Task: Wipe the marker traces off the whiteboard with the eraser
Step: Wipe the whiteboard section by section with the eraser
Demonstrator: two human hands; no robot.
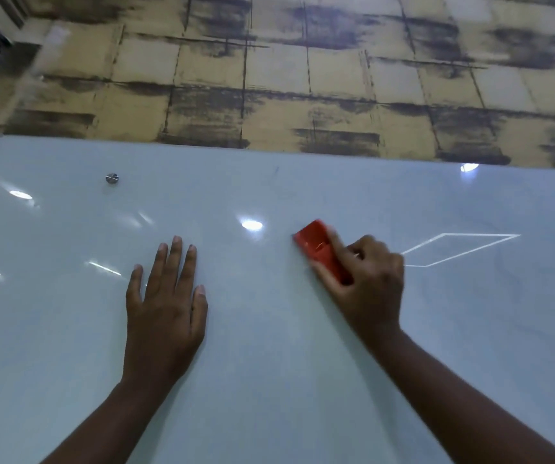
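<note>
Your right hand (366, 279) curls its fingers (338, 244) round the red eraser (319, 251), pressing it to the whiteboard (269, 380); your left hand (165, 306) lies flat with fingers straight, holding nothing, likely bracing you.

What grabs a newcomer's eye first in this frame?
The red eraser, gripped by the right hand and pressed against the glossy whiteboard right of centre. Next, the left hand resting flat with fingers spread, left of it. Behind the board's top edge, yellow-and-black patterned wall.
</note>
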